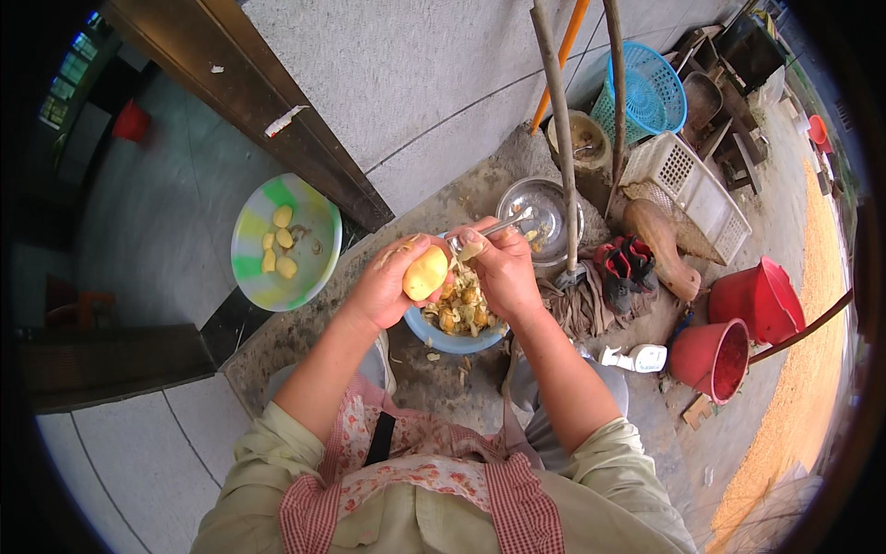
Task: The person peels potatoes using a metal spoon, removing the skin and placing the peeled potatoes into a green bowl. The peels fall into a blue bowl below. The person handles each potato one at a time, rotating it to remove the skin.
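A peeled yellow potato (426,273) rests in the grip of my left hand (384,287), with bits of peel stuck to the fingers. My right hand (509,273) is closed around a metal spoon-like utensil (502,225), its handle pointing up and right. Below both hands stands a blue basin (457,344) holding unpeeled potatoes and a heap of peel (462,305). To the left, a green, yellow and white basin (243,239) contains several peeled potatoes (284,239) and some dark scraps.
A metal bowl (516,197) with scraps lies beyond my right hand. Wooden poles (564,138) rise beside it. Further right are shoes (626,273), a squash (657,239), a white crate (682,187), red buckets (706,356) and a spray bottle (637,358). A door frame (277,118) stands left.
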`<state>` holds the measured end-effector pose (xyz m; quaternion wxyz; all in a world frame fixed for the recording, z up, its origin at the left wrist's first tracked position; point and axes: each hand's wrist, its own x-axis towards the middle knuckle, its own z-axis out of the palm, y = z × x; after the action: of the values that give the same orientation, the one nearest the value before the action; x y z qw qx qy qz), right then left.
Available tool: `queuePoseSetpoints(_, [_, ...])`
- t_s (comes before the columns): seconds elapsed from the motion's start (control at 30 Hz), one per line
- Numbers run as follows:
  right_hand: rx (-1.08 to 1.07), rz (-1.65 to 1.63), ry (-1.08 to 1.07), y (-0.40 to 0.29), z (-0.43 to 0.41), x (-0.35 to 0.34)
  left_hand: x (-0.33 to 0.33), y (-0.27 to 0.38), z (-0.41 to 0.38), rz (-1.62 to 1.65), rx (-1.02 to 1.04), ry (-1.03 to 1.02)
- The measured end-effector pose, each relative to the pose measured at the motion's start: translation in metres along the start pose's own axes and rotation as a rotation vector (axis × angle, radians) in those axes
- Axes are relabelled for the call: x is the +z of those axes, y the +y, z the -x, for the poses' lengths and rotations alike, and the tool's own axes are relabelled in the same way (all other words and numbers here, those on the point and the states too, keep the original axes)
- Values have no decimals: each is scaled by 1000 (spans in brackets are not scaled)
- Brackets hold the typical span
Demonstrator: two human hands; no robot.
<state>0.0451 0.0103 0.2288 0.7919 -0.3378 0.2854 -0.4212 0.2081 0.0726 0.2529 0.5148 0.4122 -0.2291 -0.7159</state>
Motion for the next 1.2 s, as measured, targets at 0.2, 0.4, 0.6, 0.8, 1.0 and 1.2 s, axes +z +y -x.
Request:
queuePoseSetpoints(0.2, [-69, 178, 171, -15, -4, -20, -85, 25, -3, -396, 139, 415])
queuePoseSetpoints(0.4, [-96, 184, 197, -32, 2, -33, -290, 31, 39, -760, 243, 1240])
queuePoseSetpoints(0.6, [14, -86, -55, -57, 17, -30, -207, -7, -12, -534, 147, 810])
queuePoseSetpoints(0.8, [-626, 1518, 138, -27, 12, -44, -132, -154, -58, -1969, -250, -45])
queuePoseSetpoints(1.0, [-233, 433, 298, -61, 17, -55, -148, -180, -95, -1643, -370, 163])
queuePoseSetpoints(1.2, [-133, 383, 330, -62, 22, -72, -153, -228, -124, -1560, -303, 297])
